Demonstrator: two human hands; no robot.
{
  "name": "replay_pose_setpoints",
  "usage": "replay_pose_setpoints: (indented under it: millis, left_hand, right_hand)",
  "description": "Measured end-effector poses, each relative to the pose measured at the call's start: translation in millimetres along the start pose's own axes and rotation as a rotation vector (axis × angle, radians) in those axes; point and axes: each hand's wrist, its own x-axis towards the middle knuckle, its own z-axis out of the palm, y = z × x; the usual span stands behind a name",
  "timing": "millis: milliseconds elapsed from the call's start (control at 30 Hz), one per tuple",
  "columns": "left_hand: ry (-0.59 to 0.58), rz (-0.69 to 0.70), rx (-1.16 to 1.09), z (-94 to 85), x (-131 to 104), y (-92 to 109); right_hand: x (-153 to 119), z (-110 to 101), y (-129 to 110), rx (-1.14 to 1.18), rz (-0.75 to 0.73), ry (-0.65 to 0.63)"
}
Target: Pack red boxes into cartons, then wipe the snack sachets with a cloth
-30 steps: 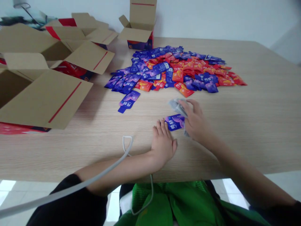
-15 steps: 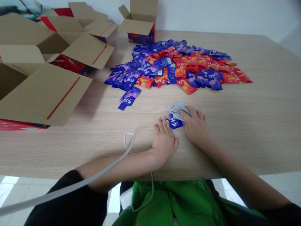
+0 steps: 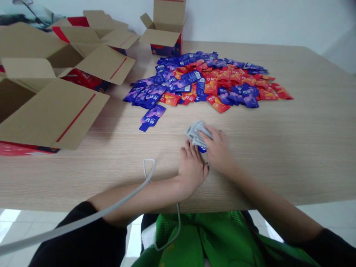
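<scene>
My right hand (image 3: 218, 150) is closed on a bunched grey cloth (image 3: 198, 133), which it presses over a blue sachet (image 3: 202, 149) on the table. Most of that sachet is hidden under the cloth and hand. Flat on the wood beside it lies my left hand (image 3: 191, 168), fingers stretched out and their tips at the sachet's left edge. Farther back spreads a heap of blue and orange-red sachets (image 3: 211, 85). One blue sachet (image 3: 152, 116) lies apart from the heap, on its near left side.
Several open cardboard boxes stand along the left, the nearest box flap (image 3: 55, 115) jutting over the table (image 3: 278, 155). Another open box (image 3: 167, 46) is at the back by the wall. A pale cable (image 3: 111, 209) crosses in front of my left forearm.
My right hand has moved left with the cloth across the blue sachet, covering more of it. My left hand stays almost where it was. The view has shifted slightly.
</scene>
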Motion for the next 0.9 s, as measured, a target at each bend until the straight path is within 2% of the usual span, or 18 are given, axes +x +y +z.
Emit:
replay_pose_setpoints:
  millis: [100, 200, 333, 533, 633, 700, 800, 900]
  left_hand:
    - [-0.023, 0.009, 0.013, -0.9, 0.5, 0.3]
    - [-0.035, -0.012, 0.004, -2.3, 1.2, 1.9]
    - [-0.05, -0.027, 0.01, -5.3, 1.6, 4.1]
    - [-0.033, -0.028, 0.023, -2.5, 1.5, 3.0]
    - [-0.016, -0.016, 0.023, 2.1, 1.4, 1.7]
    - [0.0, -0.006, 0.022, 4.2, 1.1, 1.3]
    - [0.013, 0.002, 0.016, 4.7, 0.6, 1.2]
    - [0.01, 0.0, 0.021, 3.0, 0.1, 0.9]
  right_hand:
    - [1.7, 8.1, -12.3, -0.08, -0.064, -0.086]
    - [-3.5, 7.1, -1.7, -0.153, -0.011, -0.07]
    - [-12.4, 0.1, 26.6, -0.227, 0.102, -0.054]
    - [-10.1, -6.0, 78.9, -0.216, 0.137, -0.12]
    - [-2.9, -13.2, 104.7, -0.084, 0.133, -0.144]
    - [1.0, -21.3, 113.3, 0.068, 0.139, -0.131]
    - [3.3, -32.7, 103.7, 0.244, 0.144, -0.018]
    - [3.2, -30.6, 69.4, 0.299, 0.095, 0.114]
